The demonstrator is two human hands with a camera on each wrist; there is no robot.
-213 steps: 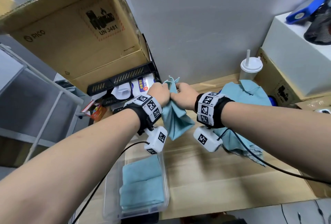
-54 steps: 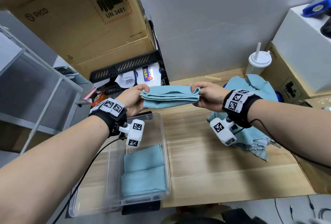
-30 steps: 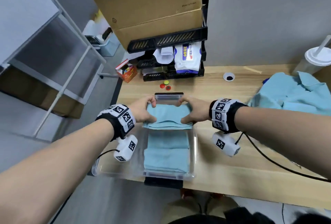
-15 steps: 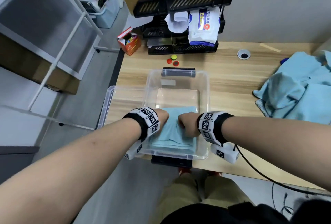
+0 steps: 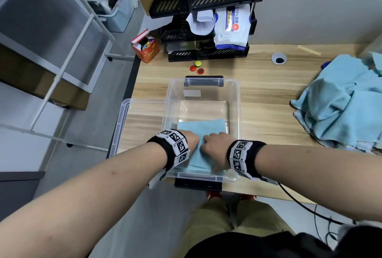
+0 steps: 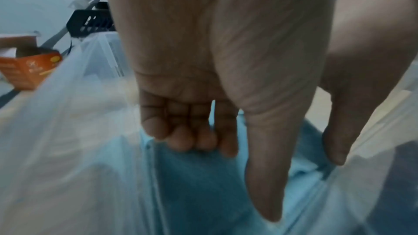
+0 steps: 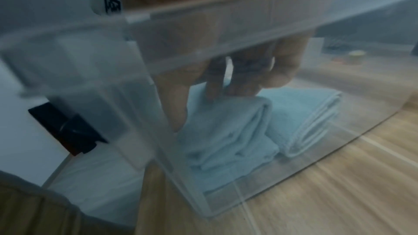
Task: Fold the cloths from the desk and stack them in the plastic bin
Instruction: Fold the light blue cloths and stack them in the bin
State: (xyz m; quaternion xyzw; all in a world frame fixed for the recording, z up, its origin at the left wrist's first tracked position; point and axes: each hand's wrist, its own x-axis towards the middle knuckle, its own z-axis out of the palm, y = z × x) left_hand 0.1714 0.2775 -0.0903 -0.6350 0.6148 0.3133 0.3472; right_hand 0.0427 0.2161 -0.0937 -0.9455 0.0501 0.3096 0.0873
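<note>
A clear plastic bin (image 5: pixel 239 102) stands at the desk's near edge. Inside it, a folded light-blue cloth (image 5: pixel 198 159) tops the near stack, and another folded cloth (image 5: pixel 204 126) lies just beyond. My left hand (image 5: pixel 191 140) is at the top cloth's left side. Its fingers (image 6: pixel 187 138) are curled at the cloth (image 6: pixel 199 194) edge, with the thumb laid over it. My right hand (image 5: pixel 213 142) is at the right end. Seen through the bin wall, my right hand (image 7: pixel 196 108) pinches the top cloth (image 7: pixel 226 117) between fingertips above and thumb at the end fold.
The bin's clear lid (image 5: pixel 124 125) lies left of the bin. A heap of unfolded blue cloths (image 5: pixel 341 113) sits at the desk's right. Behind the bin are small round magnets (image 5: pixel 196 67), a black tray rack (image 5: pixel 206 53) with a wipes pack, and an orange box (image 5: pixel 146 49).
The folded cloth went from held in the air between both hands down into the bin onto the near stack. Over the last half second the hands have barely moved.
</note>
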